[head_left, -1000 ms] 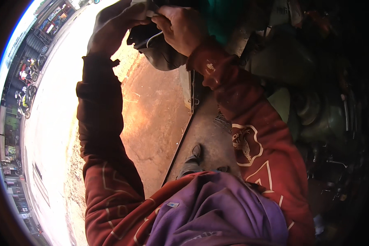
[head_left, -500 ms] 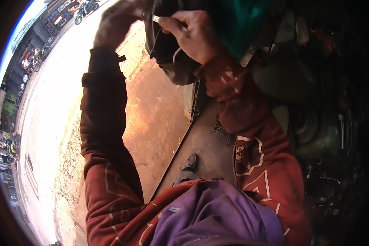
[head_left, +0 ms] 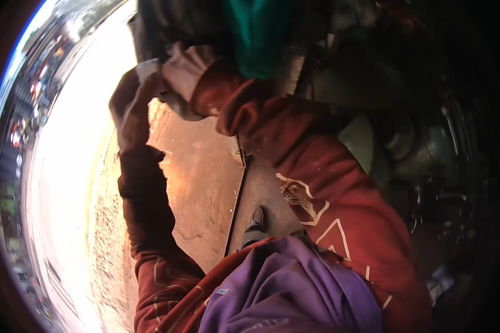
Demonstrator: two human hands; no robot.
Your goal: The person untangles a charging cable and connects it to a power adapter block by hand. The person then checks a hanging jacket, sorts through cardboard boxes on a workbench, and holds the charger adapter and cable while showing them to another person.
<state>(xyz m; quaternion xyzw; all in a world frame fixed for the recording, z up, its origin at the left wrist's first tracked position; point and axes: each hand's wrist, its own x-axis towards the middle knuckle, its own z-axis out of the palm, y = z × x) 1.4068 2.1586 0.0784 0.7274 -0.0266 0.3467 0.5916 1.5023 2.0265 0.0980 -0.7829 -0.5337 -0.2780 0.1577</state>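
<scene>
A dark, soft cloth item [head_left: 175,25], perhaps a bag or garment, hangs at the top of the head view. My right hand [head_left: 188,71] lies against its lower part with bent fingers, smeared by motion; it seems to grip the cloth. My left hand [head_left: 132,111] is raised just left of it, its fingers closed and close to the right one. A small whitish piece [head_left: 147,69] shows at the left fingertips; its kind is unclear. What lies between the two hands is hidden. A green cloth [head_left: 258,39] hangs right of the dark item.
Dark, greasy-looking machine parts [head_left: 405,139] crowd the right side. Brown ground [head_left: 200,166] spreads below my hands, and a thin dark edge [head_left: 236,213] separates it from the floor by my shoe [head_left: 258,215]. A bright road [head_left: 61,166] runs along the left, with blurred vehicles and shopfronts beyond.
Both hands have come lower; the right moved left and down, and the left turned in beside it. The dark item and green cloth appear farther left. The whitish piece, earlier in my right fingers, shows at my left.
</scene>
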